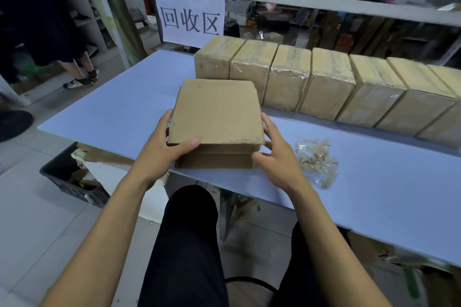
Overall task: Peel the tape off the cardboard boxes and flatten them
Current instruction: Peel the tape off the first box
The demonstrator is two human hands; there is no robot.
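Bare hands [219,154] around matte, square-cornered cardboard box [217,112]

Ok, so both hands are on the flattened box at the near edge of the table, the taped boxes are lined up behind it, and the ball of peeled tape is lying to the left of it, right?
Not quite. The head view shows the ball of peeled tape lying to the right of the flattened box, beside the right hand, not to the left. The rest holds: the left hand and right hand both grip it at the near edge of the table, and the taped boxes stand in a row behind.
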